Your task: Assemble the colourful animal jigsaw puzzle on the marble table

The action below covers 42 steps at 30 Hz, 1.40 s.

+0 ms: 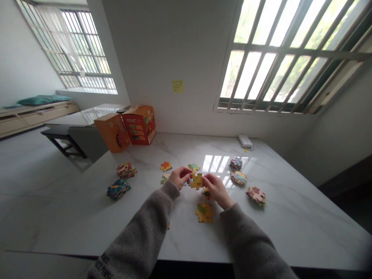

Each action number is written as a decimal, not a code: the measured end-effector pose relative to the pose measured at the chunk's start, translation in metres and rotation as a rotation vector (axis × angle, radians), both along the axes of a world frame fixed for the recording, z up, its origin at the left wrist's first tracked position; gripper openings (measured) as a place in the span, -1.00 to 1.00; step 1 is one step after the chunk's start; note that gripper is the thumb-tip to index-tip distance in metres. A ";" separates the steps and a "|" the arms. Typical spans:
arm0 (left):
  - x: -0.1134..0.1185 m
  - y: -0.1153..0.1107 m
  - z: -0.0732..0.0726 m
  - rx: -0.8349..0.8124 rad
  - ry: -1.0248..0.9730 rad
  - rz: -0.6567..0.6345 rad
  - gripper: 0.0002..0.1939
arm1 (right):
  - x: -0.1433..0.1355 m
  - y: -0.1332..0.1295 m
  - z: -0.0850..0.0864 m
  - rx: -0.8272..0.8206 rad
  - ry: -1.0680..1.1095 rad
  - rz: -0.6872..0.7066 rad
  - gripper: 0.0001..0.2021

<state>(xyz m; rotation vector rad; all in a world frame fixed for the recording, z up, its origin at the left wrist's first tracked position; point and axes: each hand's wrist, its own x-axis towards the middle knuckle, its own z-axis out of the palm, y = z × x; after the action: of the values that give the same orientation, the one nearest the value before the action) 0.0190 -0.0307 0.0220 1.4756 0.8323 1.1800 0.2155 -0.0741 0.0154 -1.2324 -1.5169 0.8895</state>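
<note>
A yellow jigsaw puzzle piece (197, 181) is held up above the white marble-patterned table. My right hand (216, 190) pinches its right edge. At its upper left edge are the closed fingertips of my left hand (180, 177), gripping it too. Partly hidden behind my right fingers lies a dark-and-yellow piece (206, 193). Closer to me is a yellow piece with a green patch (204, 212). Beyond the hands rest an orange piece (166, 166) and a green piece (193, 167). A pale green piece (164, 178) is partly covered by my left hand.
Stacks of puzzle pieces stand on the left, one reddish (126, 170) and one blue (117, 189). On the right are a purple stack (236, 163), a pale stack (238, 178) and a pink stack (256, 195). An orange box (139, 126) and a white device (245, 142) sit farther back.
</note>
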 end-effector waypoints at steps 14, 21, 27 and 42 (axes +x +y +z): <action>-0.003 -0.002 0.004 0.016 0.101 0.091 -0.74 | 0.161 0.013 0.023 -0.230 -0.910 -0.854 -0.61; -0.006 0.002 0.005 0.066 0.155 0.115 -0.75 | 0.156 0.006 0.019 -0.111 -0.900 -0.990 -0.57; -0.030 0.019 0.004 0.143 0.301 0.379 -0.79 | 0.072 0.016 0.019 0.149 -0.881 -0.518 -0.68; -0.026 0.022 -0.011 0.264 0.592 0.315 -0.83 | -0.030 0.086 0.018 -0.057 -1.066 -0.165 -0.51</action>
<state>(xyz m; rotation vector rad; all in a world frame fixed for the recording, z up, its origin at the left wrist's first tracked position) -0.0068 -0.0090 0.0109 2.0115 1.3897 1.1177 0.1857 0.0116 0.0330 -1.9969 -2.1327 0.1052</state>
